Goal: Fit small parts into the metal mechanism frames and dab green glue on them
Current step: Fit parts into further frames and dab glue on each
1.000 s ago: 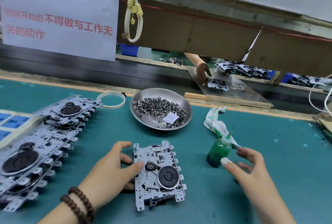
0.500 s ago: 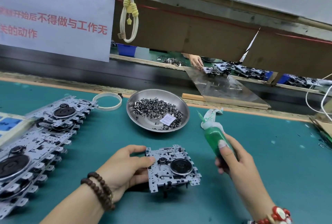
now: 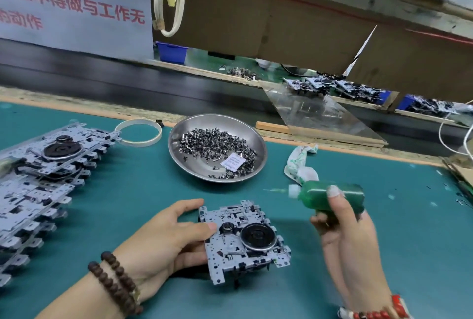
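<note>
Bottle of green glue, small translucent plastic squeeze type [image 3: 332, 197], gripped in right hand [image 3: 350, 239] above the teal work mat [image 3: 409, 254]: fingers curled round the body, thumb lying along its near side. Long axis close to level, white cap and thin nozzle pointing left toward the middle of the bench, base to the right; nozzle tip blurred. Silver perforated metal mechanism frame with black round flywheel [image 3: 243, 239] low on the mat, front centre, just left of and below the bottle, apart from the nozzle. Long axis running away from the viewer, slightly skewed; flywheel face up, right of centre. Held at its left edge by left hand [image 3: 166, 239]: thumb laid over the top plate near a small hub, fingers curled beneath and behind, index stretched past the far corner. Whether resting on the mat or lifted off it, cannot tell. Round shallow steel dish [image 3: 179, 152] heaped with small dark metal parts [image 3: 217, 147] and a white slip, beyond the frame. Crumpled white green-stained rag [image 3: 298, 162] right of the dish, just behind the bottle. White tape ring [image 3: 138, 132] left of the dish. Overlapping row of finished silver frames [image 3: 38, 180] along the left edge. Brown bead bracelet [image 3: 115, 285] on the left wrist.
</note>
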Demonstrator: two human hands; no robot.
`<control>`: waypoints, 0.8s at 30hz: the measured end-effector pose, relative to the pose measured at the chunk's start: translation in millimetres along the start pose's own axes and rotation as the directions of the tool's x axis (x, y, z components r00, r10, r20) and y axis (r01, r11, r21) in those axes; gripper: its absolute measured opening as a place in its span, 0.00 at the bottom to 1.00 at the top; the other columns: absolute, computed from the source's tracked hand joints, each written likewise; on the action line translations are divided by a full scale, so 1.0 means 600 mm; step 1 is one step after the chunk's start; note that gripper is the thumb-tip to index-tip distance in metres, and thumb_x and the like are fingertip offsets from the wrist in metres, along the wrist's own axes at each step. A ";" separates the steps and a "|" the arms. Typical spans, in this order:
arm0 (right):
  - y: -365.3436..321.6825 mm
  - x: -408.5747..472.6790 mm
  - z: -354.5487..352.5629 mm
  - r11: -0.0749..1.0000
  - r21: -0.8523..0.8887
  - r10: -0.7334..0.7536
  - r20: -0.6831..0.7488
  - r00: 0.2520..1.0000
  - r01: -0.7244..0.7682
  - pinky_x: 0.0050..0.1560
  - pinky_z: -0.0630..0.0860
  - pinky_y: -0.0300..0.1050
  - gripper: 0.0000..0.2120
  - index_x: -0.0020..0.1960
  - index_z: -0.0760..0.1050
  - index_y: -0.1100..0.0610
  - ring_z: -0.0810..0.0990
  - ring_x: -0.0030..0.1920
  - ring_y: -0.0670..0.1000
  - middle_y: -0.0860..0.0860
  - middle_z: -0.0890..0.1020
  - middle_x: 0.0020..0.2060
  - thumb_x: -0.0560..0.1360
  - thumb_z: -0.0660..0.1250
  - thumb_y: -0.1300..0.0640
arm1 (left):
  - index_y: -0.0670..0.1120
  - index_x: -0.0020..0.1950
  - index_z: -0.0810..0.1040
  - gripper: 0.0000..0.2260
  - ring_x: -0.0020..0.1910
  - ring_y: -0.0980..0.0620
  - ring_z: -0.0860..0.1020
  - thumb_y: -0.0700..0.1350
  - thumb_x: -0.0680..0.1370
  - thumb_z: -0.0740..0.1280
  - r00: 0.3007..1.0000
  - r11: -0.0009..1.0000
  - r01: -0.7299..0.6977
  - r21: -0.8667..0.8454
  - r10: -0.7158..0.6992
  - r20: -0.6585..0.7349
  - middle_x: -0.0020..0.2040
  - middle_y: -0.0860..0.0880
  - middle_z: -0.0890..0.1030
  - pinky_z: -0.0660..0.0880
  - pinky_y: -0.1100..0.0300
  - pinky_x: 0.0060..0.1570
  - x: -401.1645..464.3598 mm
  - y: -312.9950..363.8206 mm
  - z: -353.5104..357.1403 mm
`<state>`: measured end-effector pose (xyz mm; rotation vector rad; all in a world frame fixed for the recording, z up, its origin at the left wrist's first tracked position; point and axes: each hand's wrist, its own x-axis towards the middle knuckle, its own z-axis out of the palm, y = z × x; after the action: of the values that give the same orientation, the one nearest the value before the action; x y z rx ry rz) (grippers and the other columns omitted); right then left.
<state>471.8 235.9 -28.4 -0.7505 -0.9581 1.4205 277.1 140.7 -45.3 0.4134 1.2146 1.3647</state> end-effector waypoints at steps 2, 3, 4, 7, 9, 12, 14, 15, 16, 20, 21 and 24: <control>0.004 -0.005 -0.002 0.965 -0.221 -0.141 0.012 0.990 0.140 0.28 0.73 0.33 0.04 0.37 0.78 0.49 0.74 0.27 0.43 0.46 0.80 0.31 0.63 0.71 0.51 | 0.45 0.62 0.71 0.20 0.25 0.54 0.78 0.33 0.72 0.67 1.000 1.000 0.002 -0.001 -0.002 0.009 0.38 0.43 0.83 0.76 0.63 0.24 0.000 0.000 0.001; 0.004 -0.007 -0.001 0.933 -0.306 -0.191 0.022 0.981 0.189 0.28 0.73 0.34 0.05 0.37 0.79 0.46 0.75 0.27 0.43 0.46 0.81 0.31 0.63 0.74 0.51 | 0.45 0.62 0.71 0.20 0.25 0.54 0.78 0.34 0.72 0.67 1.000 1.000 0.003 -0.002 -0.003 0.012 0.38 0.43 0.83 0.76 0.63 0.24 0.000 0.000 0.000; 0.005 -0.009 -0.001 0.902 -0.370 -0.227 0.037 0.973 0.225 0.28 0.74 0.34 0.06 0.37 0.79 0.45 0.76 0.28 0.44 0.47 0.81 0.32 0.64 0.75 0.51 | 0.45 0.61 0.71 0.20 0.25 0.54 0.77 0.34 0.71 0.68 1.000 1.000 0.004 -0.002 -0.004 0.013 0.38 0.42 0.83 0.77 0.63 0.25 0.001 0.000 -0.001; 0.004 -0.015 0.006 0.851 -0.439 -0.292 0.060 0.955 0.288 0.28 0.74 0.33 0.10 0.39 0.77 0.49 0.77 0.29 0.44 0.46 0.82 0.33 0.62 0.70 0.44 | 0.45 0.61 0.72 0.22 0.27 0.53 0.76 0.35 0.69 0.69 1.000 1.000 0.003 0.009 -0.003 0.017 0.39 0.40 0.82 0.78 0.62 0.26 0.004 -0.001 -0.006; 0.004 -0.018 0.011 0.829 -0.468 -0.305 0.080 0.949 0.306 0.28 0.74 0.32 0.14 0.41 0.75 0.50 0.77 0.28 0.43 0.45 0.82 0.33 0.61 0.68 0.42 | 0.45 0.62 0.72 0.23 0.28 0.52 0.75 0.35 0.68 0.69 1.000 1.000 -0.001 0.020 0.000 0.026 0.39 0.39 0.81 0.78 0.62 0.26 0.005 -0.002 -0.007; 0.004 -0.020 0.015 0.796 -0.516 -0.305 0.107 0.946 0.315 0.28 0.73 0.31 0.14 0.40 0.75 0.50 0.76 0.26 0.43 0.46 0.82 0.32 0.61 0.67 0.42 | 0.45 0.62 0.72 0.25 0.34 0.48 0.74 0.36 0.66 0.70 0.999 0.999 0.004 0.033 -0.005 0.034 0.44 0.35 0.82 0.79 0.61 0.27 0.005 -0.002 -0.007; 0.004 -0.020 0.017 0.776 -0.542 -0.313 0.114 0.943 0.323 0.28 0.73 0.31 0.12 0.38 0.75 0.49 0.76 0.25 0.44 0.46 0.82 0.32 0.61 0.67 0.42 | 0.45 0.62 0.72 0.28 0.33 0.48 0.74 0.37 0.63 0.71 0.999 0.999 0.005 0.035 -0.007 0.042 0.45 0.35 0.82 0.79 0.61 0.27 0.006 -0.002 -0.008; 0.004 -0.020 0.017 0.768 -0.552 -0.315 0.118 0.942 0.326 0.28 0.73 0.31 0.12 0.38 0.74 0.48 0.76 0.25 0.44 0.46 0.82 0.32 0.61 0.67 0.41 | 0.46 0.62 0.72 0.28 0.31 0.50 0.74 0.38 0.62 0.71 0.999 0.999 0.004 0.034 -0.005 0.041 0.43 0.36 0.82 0.78 0.61 0.26 0.005 -0.002 -0.007; 0.004 -0.020 0.018 0.761 -0.558 -0.320 0.122 0.940 0.331 0.28 0.73 0.31 0.12 0.38 0.74 0.48 0.76 0.25 0.44 0.45 0.82 0.33 0.62 0.67 0.41 | 0.46 0.62 0.72 0.28 0.30 0.50 0.74 0.37 0.62 0.71 0.999 0.999 0.003 0.033 -0.004 0.038 0.42 0.37 0.82 0.78 0.62 0.25 0.005 -0.002 -0.007; 0.004 -0.020 0.016 0.739 -0.574 -0.335 0.140 0.932 0.352 0.28 0.73 0.30 0.08 0.39 0.73 0.49 0.77 0.27 0.44 0.44 0.82 0.33 0.65 0.70 0.49 | 0.46 0.63 0.71 0.24 0.33 0.49 0.75 0.35 0.68 0.69 1.000 0.999 0.015 0.033 -0.016 0.022 0.47 0.36 0.82 0.79 0.61 0.27 0.006 -0.002 -0.007; 0.004 -0.020 0.015 0.737 -0.572 -0.340 0.145 0.929 0.359 0.27 0.73 0.30 0.05 0.39 0.73 0.49 0.77 0.27 0.44 0.44 0.82 0.33 0.66 0.69 0.51 | 0.46 0.63 0.71 0.23 0.32 0.49 0.76 0.35 0.69 0.69 1.000 0.999 0.017 0.032 -0.017 0.014 0.48 0.37 0.83 0.79 0.61 0.28 0.007 -0.002 -0.007; 0.005 -0.021 0.015 0.728 -0.572 -0.352 0.161 0.922 0.378 0.28 0.73 0.30 0.04 0.39 0.73 0.48 0.77 0.27 0.44 0.43 0.81 0.33 0.67 0.68 0.52 | 0.46 0.63 0.71 0.22 0.31 0.51 0.77 0.34 0.71 0.68 1.000 0.999 0.014 0.035 -0.014 0.004 0.47 0.37 0.83 0.79 0.61 0.28 0.007 -0.001 -0.005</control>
<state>463.5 222.2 -28.0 -0.9225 -1.5294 0.7756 273.9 142.7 -48.9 0.4314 1.2366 1.3318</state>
